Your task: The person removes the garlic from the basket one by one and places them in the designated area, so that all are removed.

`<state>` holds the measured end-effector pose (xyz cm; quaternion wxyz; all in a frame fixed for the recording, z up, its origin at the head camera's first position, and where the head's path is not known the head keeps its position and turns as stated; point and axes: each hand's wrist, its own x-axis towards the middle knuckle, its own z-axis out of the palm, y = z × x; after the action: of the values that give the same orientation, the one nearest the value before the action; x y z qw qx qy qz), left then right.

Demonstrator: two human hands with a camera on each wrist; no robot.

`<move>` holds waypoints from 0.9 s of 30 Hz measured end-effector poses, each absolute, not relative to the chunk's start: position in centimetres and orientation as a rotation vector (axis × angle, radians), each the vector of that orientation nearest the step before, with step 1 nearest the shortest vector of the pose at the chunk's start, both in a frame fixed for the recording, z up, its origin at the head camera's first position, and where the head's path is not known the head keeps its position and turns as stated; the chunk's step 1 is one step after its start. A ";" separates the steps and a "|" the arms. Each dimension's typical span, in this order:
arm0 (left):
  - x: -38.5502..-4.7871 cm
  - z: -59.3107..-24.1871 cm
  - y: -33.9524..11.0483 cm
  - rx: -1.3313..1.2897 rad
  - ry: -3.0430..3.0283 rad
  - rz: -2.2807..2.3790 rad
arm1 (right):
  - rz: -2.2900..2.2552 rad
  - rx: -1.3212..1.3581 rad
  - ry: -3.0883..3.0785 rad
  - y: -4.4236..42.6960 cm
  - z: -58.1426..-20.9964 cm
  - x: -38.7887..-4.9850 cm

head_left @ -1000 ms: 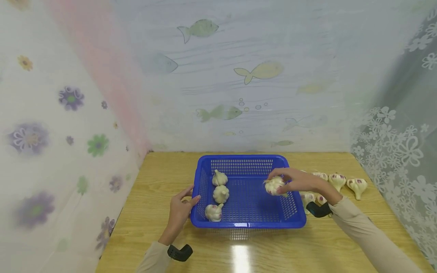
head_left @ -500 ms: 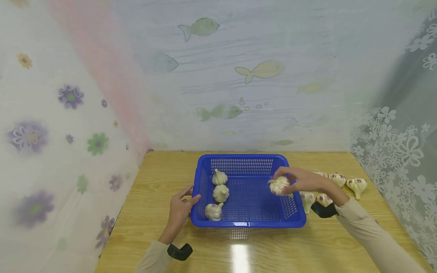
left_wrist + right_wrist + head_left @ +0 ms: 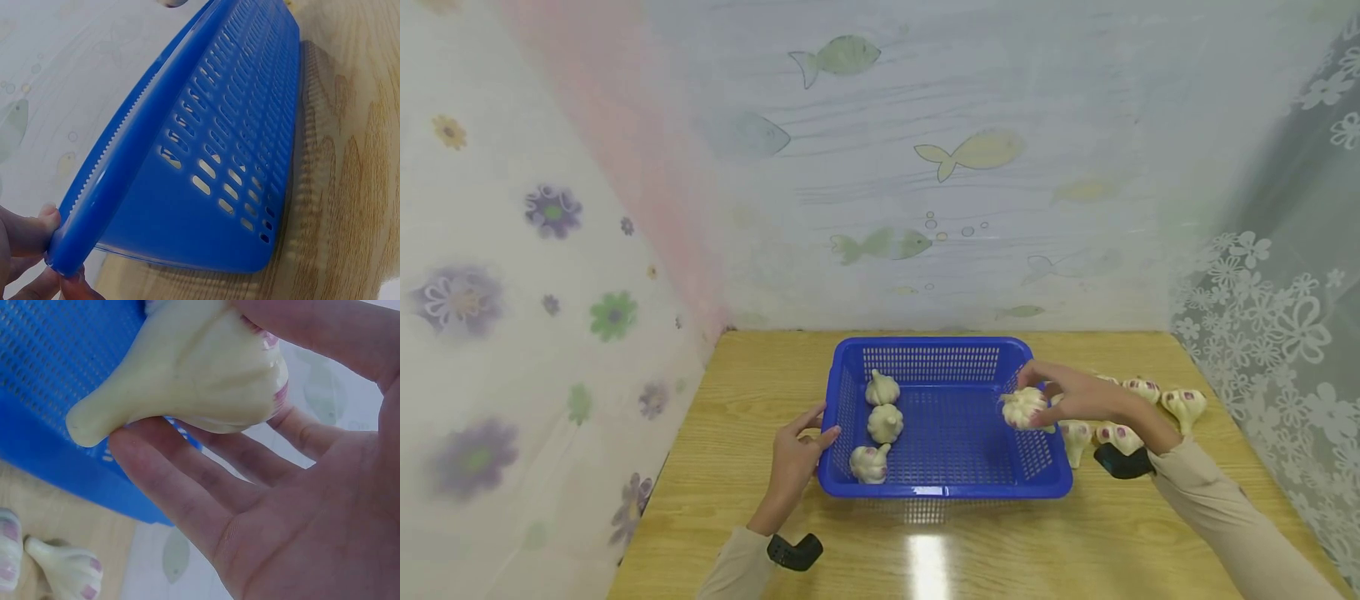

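R hand (image 3: 1078,396) has slid a bit right w/ its fingers bent snug round 1 garlic (image 3: 1024,409), now over the R end of the blue basket (image 3: 1000,492) that L hand (image 3: 796,458) pinches, so it's farther from the 3 garlics (image 3: 885,424) inside & not put down yet.

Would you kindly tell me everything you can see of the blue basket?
The blue basket is rectangular and looks like plastic, with a thick, smooth rim, oblong slots in its walls and a perforated floor. It sits upright on the wood-grain table. The person's left hand grips its left rim, and three garlic bulbs lie inside along that side. Whether the garlic bulb in the right hand touches it, I cannot tell.
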<state>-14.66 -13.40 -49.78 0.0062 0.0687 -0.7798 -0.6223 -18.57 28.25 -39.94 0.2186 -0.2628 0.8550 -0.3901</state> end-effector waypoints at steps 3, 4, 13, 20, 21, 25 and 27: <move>-14.7 -49.8 -13.4 0.207 -2.450 -1.931 | -1.086 -0.681 2.366 28.7 -39.9 -18.3; -14.7 -49.8 -13.4 0.207 -2.452 -1.924 | -1.087 -0.665 2.367 28.9 -39.9 -18.3; -14.7 -49.8 -13.5 0.208 -2.435 -1.954 | -1.105 -0.551 2.380 30.5 -39.7 -17.6; -14.8 -49.9 -13.4 0.199 -2.418 -1.964 | -1.134 -0.557 2.389 31.9 -40.2 -17.3; -14.8 -49.9 -13.4 0.201 -2.416 -1.964 | -1.139 -0.559 2.388 32.0 -40.2 -17.2; -14.7 -49.9 -13.5 0.198 -2.416 -1.958 | -1.164 -0.531 2.379 32.8 -40.2 -16.9; -14.7 -49.8 -13.5 0.202 -2.417 -1.963 | -1.174 -0.494 2.366 33.1 -40.2 -16.7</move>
<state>-14.70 -13.47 -49.85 0.0107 0.0648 -0.7746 -0.6290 -16.74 33.08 -40.25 0.2251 -0.1791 0.8579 -0.4258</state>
